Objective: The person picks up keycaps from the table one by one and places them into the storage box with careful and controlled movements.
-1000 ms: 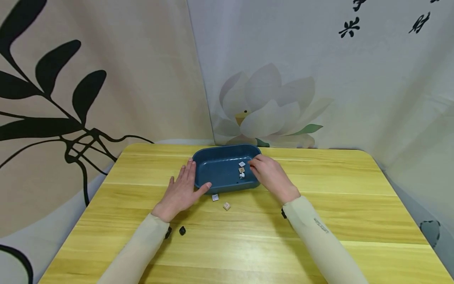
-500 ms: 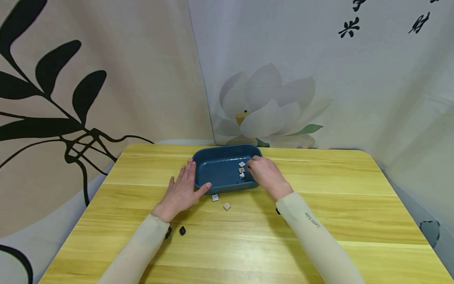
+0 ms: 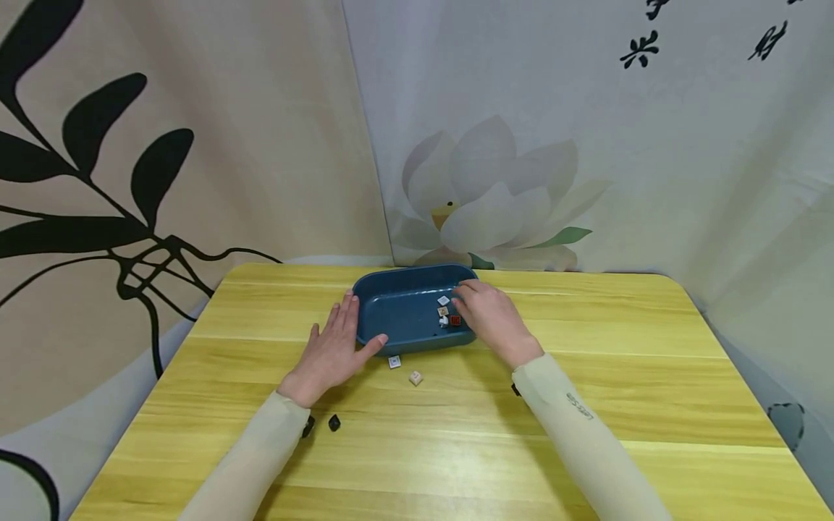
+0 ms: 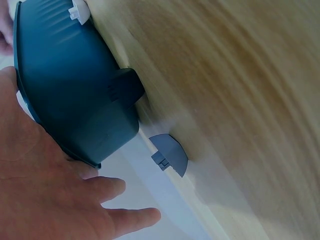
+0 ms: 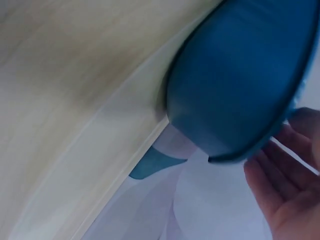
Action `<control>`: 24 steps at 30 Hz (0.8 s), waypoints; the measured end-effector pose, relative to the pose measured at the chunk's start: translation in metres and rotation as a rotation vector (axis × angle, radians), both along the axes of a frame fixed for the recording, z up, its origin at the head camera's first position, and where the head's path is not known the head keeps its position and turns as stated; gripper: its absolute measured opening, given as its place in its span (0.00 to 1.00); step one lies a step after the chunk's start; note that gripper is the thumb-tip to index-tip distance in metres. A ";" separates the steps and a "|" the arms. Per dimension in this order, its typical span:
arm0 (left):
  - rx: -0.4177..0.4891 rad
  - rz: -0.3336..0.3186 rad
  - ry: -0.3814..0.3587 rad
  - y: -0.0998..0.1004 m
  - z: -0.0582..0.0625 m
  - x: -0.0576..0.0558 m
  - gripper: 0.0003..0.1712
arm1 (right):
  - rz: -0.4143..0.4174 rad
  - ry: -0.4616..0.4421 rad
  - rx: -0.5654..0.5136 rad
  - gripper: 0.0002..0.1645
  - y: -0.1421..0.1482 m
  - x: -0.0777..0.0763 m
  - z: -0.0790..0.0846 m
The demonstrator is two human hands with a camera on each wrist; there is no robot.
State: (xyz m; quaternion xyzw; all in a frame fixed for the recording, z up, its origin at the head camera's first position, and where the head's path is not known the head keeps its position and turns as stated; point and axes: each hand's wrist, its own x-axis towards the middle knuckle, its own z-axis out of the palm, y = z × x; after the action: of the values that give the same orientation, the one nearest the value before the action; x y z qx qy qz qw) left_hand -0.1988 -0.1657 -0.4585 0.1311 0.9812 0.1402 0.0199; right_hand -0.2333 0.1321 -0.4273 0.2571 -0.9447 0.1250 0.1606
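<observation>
In the head view my left hand lies with fingers spread against the left end of a blue oblong tray, thumb on its near rim. My right hand hangs over the tray's right end, fingers loosely bent. In the right wrist view its fingers show beside the tray's rim. A small red cube sits in the tray beneath this hand. Left of it lie a white tile-like piece, a beige piece and a white one with dark marks.
On the wooden table, in front of the tray, lie a small white square piece and a beige cube. A small black piece is beside my left wrist. Behind the table hangs a printed curtain.
The red cube now shows in the tray, below my right hand, which first moved left over the tray and then loosened its fingers. My left hand has stayed put.
</observation>
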 end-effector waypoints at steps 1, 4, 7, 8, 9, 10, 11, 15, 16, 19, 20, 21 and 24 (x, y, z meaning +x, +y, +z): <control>-0.001 0.000 0.001 0.000 0.000 0.000 0.62 | -0.007 0.006 -0.023 0.17 0.002 0.002 0.002; -0.003 -0.001 0.004 0.000 -0.001 -0.001 0.62 | -0.040 0.008 -0.067 0.22 0.011 0.007 0.005; 0.004 0.000 0.002 0.000 -0.001 0.000 0.62 | -0.061 -0.022 -0.068 0.31 0.021 0.011 0.006; 0.006 0.003 -0.002 0.000 -0.001 0.000 0.62 | -0.064 -0.036 -0.056 0.34 0.023 0.013 0.005; 0.008 0.002 -0.003 0.000 -0.001 0.000 0.62 | -0.066 -0.059 -0.039 0.38 0.026 0.014 0.003; 0.006 0.004 -0.006 -0.001 -0.001 0.000 0.62 | -0.069 -0.091 -0.018 0.42 0.028 0.016 0.002; 0.003 0.004 -0.008 -0.001 -0.001 0.000 0.61 | -0.073 -0.128 0.000 0.46 0.030 0.017 0.000; -0.008 -0.003 -0.004 -0.003 -0.001 -0.002 0.61 | -0.098 -0.292 0.057 0.57 0.032 0.021 -0.009; -0.009 -0.005 -0.002 -0.003 0.000 -0.002 0.61 | -0.105 -0.320 0.063 0.58 0.033 0.022 -0.011; 0.001 -0.027 0.011 -0.003 0.001 -0.005 0.62 | -0.111 -0.349 0.079 0.61 0.033 0.024 -0.016; 0.006 -0.035 0.013 -0.003 0.002 -0.006 0.62 | -0.114 -0.351 0.087 0.61 0.034 0.025 -0.017; 0.012 -0.047 0.015 -0.002 0.003 -0.007 0.62 | -0.117 -0.350 0.096 0.62 0.035 0.026 -0.017; 0.022 -0.085 0.012 0.000 0.005 -0.009 0.61 | -0.125 -0.342 0.114 0.62 0.041 0.031 -0.019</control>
State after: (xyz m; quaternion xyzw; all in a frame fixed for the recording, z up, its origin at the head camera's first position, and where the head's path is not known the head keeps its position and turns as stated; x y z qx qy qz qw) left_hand -0.2077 -0.1653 -0.4534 0.1738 0.9733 0.1490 0.0184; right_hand -0.2024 0.1730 -0.4464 0.1819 -0.9779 0.1028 -0.0096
